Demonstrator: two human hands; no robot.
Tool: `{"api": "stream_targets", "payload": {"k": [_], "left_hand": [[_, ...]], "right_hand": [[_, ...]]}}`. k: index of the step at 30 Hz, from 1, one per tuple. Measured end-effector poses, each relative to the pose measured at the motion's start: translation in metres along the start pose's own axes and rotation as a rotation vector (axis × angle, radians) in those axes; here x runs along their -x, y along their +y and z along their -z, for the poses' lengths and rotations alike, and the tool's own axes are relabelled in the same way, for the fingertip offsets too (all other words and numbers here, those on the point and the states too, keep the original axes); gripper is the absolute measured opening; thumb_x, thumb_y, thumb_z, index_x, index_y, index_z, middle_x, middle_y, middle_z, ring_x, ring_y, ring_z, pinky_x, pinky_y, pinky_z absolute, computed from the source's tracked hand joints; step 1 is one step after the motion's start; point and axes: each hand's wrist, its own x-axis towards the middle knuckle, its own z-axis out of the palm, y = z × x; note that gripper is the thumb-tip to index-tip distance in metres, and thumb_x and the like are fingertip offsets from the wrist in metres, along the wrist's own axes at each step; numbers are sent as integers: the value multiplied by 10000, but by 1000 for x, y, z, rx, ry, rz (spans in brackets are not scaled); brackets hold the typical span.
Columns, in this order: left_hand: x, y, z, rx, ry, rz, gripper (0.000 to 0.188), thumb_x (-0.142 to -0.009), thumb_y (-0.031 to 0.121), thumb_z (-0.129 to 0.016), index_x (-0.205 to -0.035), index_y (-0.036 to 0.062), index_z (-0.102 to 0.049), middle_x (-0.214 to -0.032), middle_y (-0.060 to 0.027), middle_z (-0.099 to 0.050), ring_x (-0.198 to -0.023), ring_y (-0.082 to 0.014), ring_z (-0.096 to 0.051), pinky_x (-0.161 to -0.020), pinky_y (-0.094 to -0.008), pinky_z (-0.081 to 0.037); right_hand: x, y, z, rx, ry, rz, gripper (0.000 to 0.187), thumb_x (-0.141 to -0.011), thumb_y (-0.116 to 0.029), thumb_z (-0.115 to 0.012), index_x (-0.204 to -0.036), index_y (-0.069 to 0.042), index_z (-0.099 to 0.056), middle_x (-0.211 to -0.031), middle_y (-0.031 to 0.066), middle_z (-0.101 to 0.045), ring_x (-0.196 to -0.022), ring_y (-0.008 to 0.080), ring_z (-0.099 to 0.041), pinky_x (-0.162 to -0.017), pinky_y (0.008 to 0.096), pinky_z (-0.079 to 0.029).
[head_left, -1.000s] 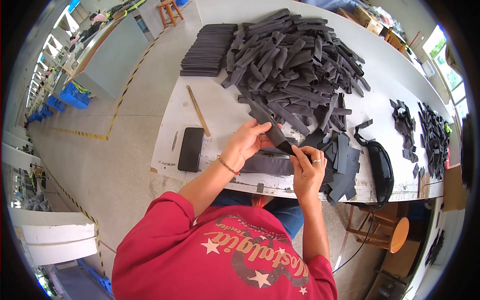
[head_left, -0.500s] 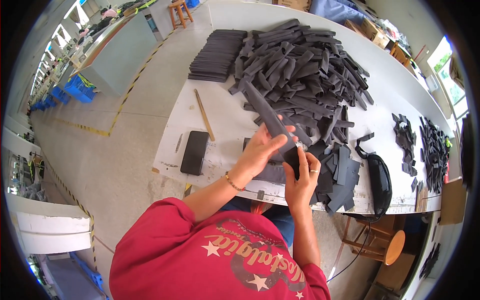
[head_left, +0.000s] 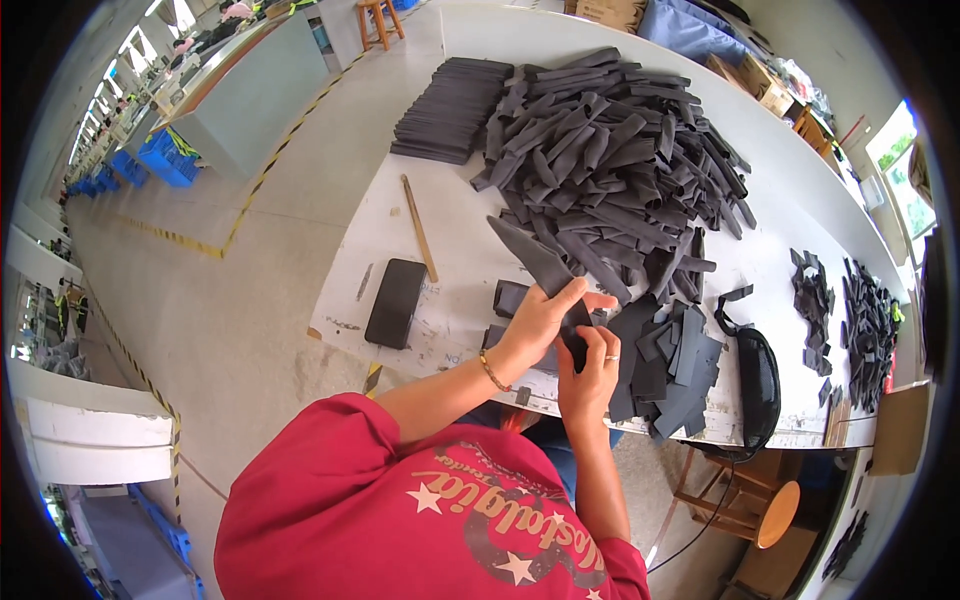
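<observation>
A long dark grey fabric tube [head_left: 528, 252] slants up and away from my hands above the table's near edge. My left hand [head_left: 545, 325] is closed round its lower part, thumb on top. My right hand [head_left: 590, 375] grips the tube's near end, fingers bent; a darker black part shows there, and what lies under the fingertips is hidden. Beyond the hands spreads a big loose heap of similar tubes [head_left: 600, 150]. Just right of my right hand is a pile of flat dark rectangular pieces [head_left: 680, 365]. More dark pieces [head_left: 510, 298] lie partly behind my left hand.
At the table's far left sits a neat stack of flat tubes [head_left: 455, 110]. Nearer are a wooden stick [head_left: 418, 230] and a black rectangular case [head_left: 396, 304]. A black mesh pouch [head_left: 758, 385] and dark scraps [head_left: 815, 310] lie right. A wooden stool [head_left: 775, 515] stands below the table.
Both hands have come slightly nearer to me with the tube, and its far end has dropped lower. My right fingers are more bent round the near end. The view has shifted a little.
</observation>
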Motion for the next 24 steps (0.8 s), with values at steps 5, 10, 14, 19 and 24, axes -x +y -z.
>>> {"api": "stream_targets", "payload": {"k": [5,10,14,19,24], "left_hand": [[11,-8,-4,-15,-12,36,312,-986,296,-562,-943,-6,-625,-1015,-164,-708,-861,-173,-653,-805,-296,-515],[14,0,0,105,42,88,288,-989,291,-556,-927,17,-618,-1061,-173,-698,-871,-177,-646,-816,-323,-522],[16,3,3,117,49,90,268,-966,319,-594,-922,56,-613,-1065,-159,-704,-851,-142,-589,-801,-304,-504],[29,16,-14,71,1,136,303,-953,358,-612,-928,56,-600,-1097,-149,-696,-862,-130,-582,-815,-310,-509],[22,3,2,171,68,135,277,-960,305,-608,-975,28,-604,-1107,-173,-687,-903,-188,-639,-838,-340,-514]], "right_hand": [[-7,10,-7,-72,7,152,356,-748,21,-716,-1068,-31,-569,-1069,177,-578,-949,370,-570,-812,450,-463],[-20,-11,-6,-49,-16,95,328,-751,9,-724,-1034,-26,-563,-1037,163,-575,-914,367,-575,-775,446,-473],[6,2,6,-96,-83,59,271,-770,-16,-747,-986,-38,-585,-1007,165,-573,-822,350,-597,-646,415,-495],[-1,-3,-1,-158,-99,42,242,-777,6,-719,-978,-19,-586,-1046,192,-590,-873,387,-616,-730,408,-513],[1,-1,13,-116,-177,-7,302,-783,6,-708,-1030,-17,-538,-1001,166,-572,-785,340,-593,-640,416,-480]]}}
